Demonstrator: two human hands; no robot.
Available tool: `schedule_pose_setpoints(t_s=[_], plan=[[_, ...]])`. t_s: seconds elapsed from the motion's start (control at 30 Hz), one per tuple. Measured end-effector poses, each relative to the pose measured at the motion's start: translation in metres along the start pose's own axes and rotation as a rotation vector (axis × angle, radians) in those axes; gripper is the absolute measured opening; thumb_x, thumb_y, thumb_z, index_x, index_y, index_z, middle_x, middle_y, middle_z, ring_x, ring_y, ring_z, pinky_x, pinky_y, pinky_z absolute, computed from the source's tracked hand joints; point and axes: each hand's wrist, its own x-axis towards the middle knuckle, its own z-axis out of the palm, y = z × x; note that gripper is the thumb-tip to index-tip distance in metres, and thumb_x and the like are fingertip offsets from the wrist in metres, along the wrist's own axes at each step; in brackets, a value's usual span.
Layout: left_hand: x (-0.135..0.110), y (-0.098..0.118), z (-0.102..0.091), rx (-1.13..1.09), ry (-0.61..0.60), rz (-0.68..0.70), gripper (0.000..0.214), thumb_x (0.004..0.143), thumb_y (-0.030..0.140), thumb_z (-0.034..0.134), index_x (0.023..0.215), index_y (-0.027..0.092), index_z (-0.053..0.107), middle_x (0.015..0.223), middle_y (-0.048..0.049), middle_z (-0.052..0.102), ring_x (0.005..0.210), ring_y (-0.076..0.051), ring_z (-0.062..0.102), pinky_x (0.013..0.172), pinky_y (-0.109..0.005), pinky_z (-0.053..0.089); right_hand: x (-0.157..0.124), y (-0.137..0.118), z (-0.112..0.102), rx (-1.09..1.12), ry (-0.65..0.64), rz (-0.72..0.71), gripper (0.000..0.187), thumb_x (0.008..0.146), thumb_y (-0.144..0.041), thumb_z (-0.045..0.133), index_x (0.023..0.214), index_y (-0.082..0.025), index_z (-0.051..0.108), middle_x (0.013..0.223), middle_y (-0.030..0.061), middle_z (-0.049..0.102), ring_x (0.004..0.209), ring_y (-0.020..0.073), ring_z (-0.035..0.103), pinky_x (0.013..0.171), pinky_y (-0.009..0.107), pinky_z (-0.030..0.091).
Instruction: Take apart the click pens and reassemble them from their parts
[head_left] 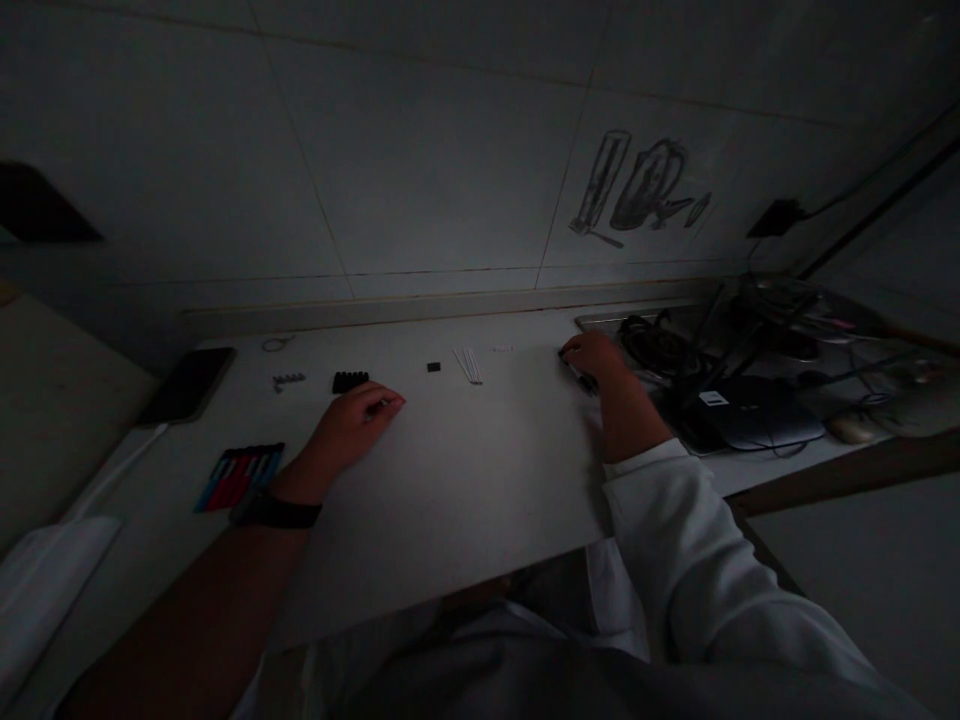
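My left hand [356, 425] rests on the white table [457, 470], its fingers curled together; whether anything is in them is hidden. Just beyond it lies a row of short black pieces [350, 381]. At the right of the table my right hand [594, 356] has its fingers closed on small dark pieces [579, 376], too dim to make out. Between the hands are a small black square [433, 367], several thin white sticks [469, 366] and a row of tiny pale pieces [502, 348]. Left of my wrist lie several red, blue and black pen-like tubes [240, 475].
Further left are small grey pieces [289, 381], a thin ring [276, 344] and a dark phone [189, 385] with a white cable. On the right, a metal tray [592, 320] holds cables and black devices, near a dark box [761, 412]. A wall [442, 160] stands behind the table.
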Motion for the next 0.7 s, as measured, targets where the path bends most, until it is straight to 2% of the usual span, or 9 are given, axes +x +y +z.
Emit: schedule_pose_setpoints(t_s=[0.23,0.7], plan=[[0.0,-0.001,0.0,-0.013,-0.005,0.0,0.033,0.099,0.049,0.055,0.097,0.022,0.074,0.103,-0.0059,0.073,0.098,-0.022,0.068,0.086,-0.036,0.056,0.003,0.01,0.001,-0.018,-0.01,0.031,0.03,0.086,-0.03,0.07,0.113,-0.028,0.082,0.12,0.0097,0.075,0.108,0.027,0.068,0.094,0.033,0.052],[-0.001,-0.002,0.0,-0.007,-0.008,0.003,0.033,0.1,0.048,0.055,0.097,0.022,0.073,0.102,-0.0059,0.072,0.095,-0.021,0.067,0.082,-0.035,0.055,0.003,0.018,-0.001,0.018,-0.023,0.028,0.032,0.083,-0.024,0.069,0.113,-0.025,0.082,0.115,0.0078,0.077,0.107,0.0243,0.07,0.097,0.03,0.051]])
